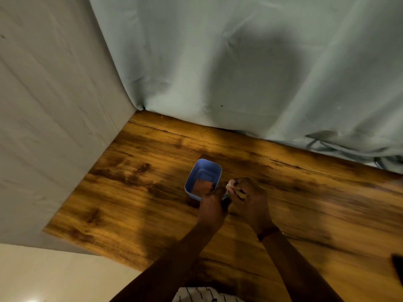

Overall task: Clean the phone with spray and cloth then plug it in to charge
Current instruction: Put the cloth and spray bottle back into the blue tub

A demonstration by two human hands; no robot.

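My left hand (212,205) and my right hand (249,200) meet over the wooden table (135,192), both closed around a small spray bottle (230,185) with a white top; most of the bottle is hidden by my fingers. Just left of the hands stands a blue plastic container (204,168), and a brown cloth (203,185) lies folded inside it. My left fingertips are at the container's near right rim. A dark flat object (397,271), possibly the phone, is cut off by the right edge of the view.
A pale green curtain (239,62) hangs along the table's far edge and a light wall (54,105) closes the left side. Cable-like loops (380,163) lie under the curtain at the far right. The table's near left edge drops to a cream floor (54,275).
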